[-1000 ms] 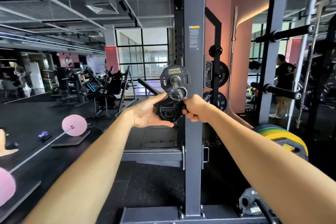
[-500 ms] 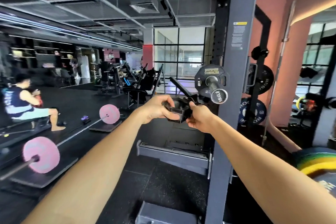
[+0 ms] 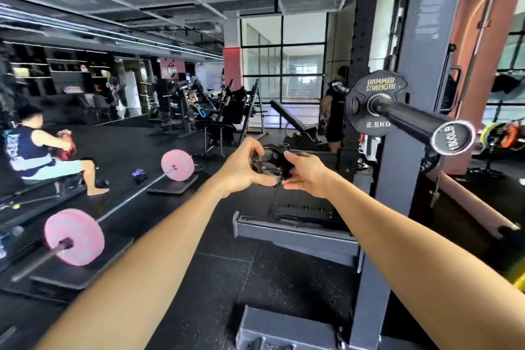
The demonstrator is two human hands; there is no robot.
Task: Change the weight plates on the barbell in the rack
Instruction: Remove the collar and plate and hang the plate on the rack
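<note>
A black barbell sleeve [image 3: 409,119] juts toward me from the grey rack upright [image 3: 397,150]. One small black 2.5 kg plate [image 3: 374,105] sits on it against the rack. Off the bar, below and left of the sleeve end, I hold a black barbell collar [image 3: 268,163] between both hands. My left hand [image 3: 241,169] wraps its left side with thumb under it. My right hand [image 3: 305,172] pinches its right side.
A barbell with pink plates [image 3: 74,240] lies on floor pads at left. A person sits on a bench at far left [image 3: 37,150]. Coloured plates [image 3: 502,133] are stored at right. The rack's grey base [image 3: 292,231] lies on the black floor below my hands.
The collar has come off the sleeve end and moved left and down with both hands. My view has swung left and nearer, so the rack sits further right.
</note>
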